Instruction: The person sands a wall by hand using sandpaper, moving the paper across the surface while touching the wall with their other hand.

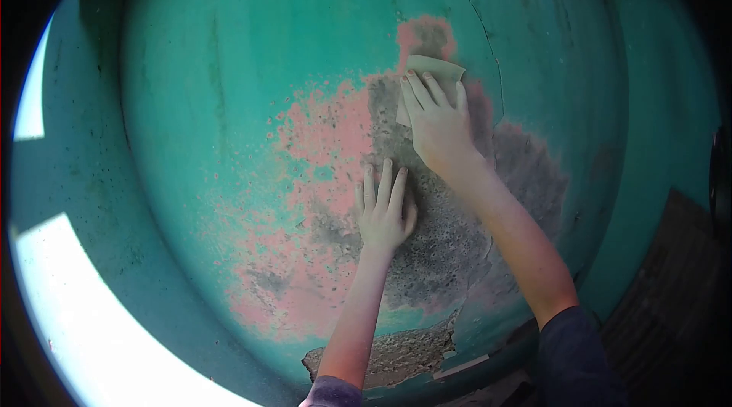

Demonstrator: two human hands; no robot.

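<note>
Head view, and here's the right hand (444, 132) just off centre towards two o'clock, laid over a thin pale sheet (435, 65) against the green wall (198, 86). Its fingers are stretched long and a little apart, the outermost well separated. The sheet pokes out past the tips towards one o'clock, with another bit showing at the hand's nine o'clock side; whether the thumb pins it, I can't tell.

Down at six o'clock from there, the left hand (381, 225) is bare and open on the wall, fingers fanned, thumb out at about three o'clock, nothing visible in its grasp. Pink patches (324, 132) spread towards nine o'clock, and rough grey (442, 254) lies towards four.

So what could go wrong? That sheet looks held mainly by flat pressure, so a lighter palm could let it slip or fold at its free edge. Fingertips sit near that edge; if they overrun it, skin could scrape the pitted face. A crack (489, 37) runs down just beyond, towards one o'clock: snag it, and the sheet might tear or flakes lift. And at six o'clock, the broken patch (412, 350) has ragged edges, which could crumble if leaned on.
</note>
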